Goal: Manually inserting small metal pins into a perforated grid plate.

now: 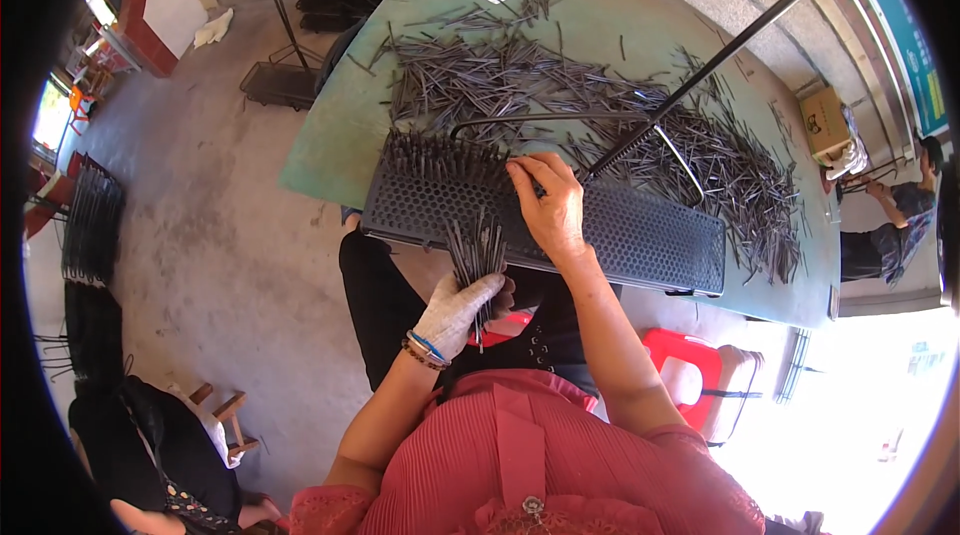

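"What is the left hand (452, 313) doing?"
"Gloved, it grasps a bundle of dark sticks (472, 247) at the near side of the black holed tray (655, 235)."
"The right hand (553, 203)?"
"Bare, over the tray, near the standing sticks (430, 155). Its fingers are bent; I cannot tell whether they pinch anything. Loose sticks (725, 170) lie behind on the green table (322, 157)."

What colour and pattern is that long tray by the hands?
The tray is dark grey, closely perforated in rows; the head view shows it best.
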`<state>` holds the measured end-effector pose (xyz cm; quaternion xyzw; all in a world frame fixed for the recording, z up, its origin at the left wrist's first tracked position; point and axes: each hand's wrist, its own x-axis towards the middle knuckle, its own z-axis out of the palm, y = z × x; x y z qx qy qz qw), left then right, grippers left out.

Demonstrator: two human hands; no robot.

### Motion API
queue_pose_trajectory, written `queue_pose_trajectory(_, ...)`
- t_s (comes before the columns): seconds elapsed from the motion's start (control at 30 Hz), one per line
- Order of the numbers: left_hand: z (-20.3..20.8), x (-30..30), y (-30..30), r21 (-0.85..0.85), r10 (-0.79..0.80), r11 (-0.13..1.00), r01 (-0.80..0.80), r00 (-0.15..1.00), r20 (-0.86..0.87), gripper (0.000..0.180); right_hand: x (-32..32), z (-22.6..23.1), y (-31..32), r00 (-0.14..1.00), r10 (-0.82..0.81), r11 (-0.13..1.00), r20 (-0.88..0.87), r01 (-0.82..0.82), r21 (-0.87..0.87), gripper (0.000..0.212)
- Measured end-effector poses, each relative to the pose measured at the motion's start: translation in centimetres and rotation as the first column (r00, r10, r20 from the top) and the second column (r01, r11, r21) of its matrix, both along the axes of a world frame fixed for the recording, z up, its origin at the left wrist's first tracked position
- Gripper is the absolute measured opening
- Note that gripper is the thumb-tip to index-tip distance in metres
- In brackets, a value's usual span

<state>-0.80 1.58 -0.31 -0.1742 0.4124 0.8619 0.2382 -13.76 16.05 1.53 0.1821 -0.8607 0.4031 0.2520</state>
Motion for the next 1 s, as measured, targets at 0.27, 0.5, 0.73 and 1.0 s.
queue_pose_trajectory(0.27, -0.4, -0.1, -0.5, 0.012, -0.068, 0.998, 0.068, 0.998, -0.007, 0.019, -0.1, 0.1, 0.4, 0.995, -0.091, 0.992, -0.049, 0.095, 0.087, 0.013)
queue_pose_trajectory(0.5, -0.4, 0.0, -0.7, 0.018, -0.024, 1.0, 0.025, 1.0, -0.01, 0.021, 0.1, 1.1, 0.7, 0.999, -0.046, 0.982, -0.024, 0.049, 0.18, 0.016)
queue_pose_trajectory(0.73, -0.4, 0.1, -1.1, 0.026, -0.031, 0.999, 0.031, 0.999, 0.026, 0.022, -0.2, 2.0, 0.0, 0.999, -0.052, 0.856, -0.005, 0.047, 0.514, 0.024)
queue_pose_trajectory(1.0, -0.8, 0.1, -1.4, 0.084, -0.018, 0.996, 0.018, 1.0, -0.004, 0.019, -0.4, 2.8, -1.2, 0.985, -0.172, 0.726, 0.021, 0.112, 0.678, 0.022)
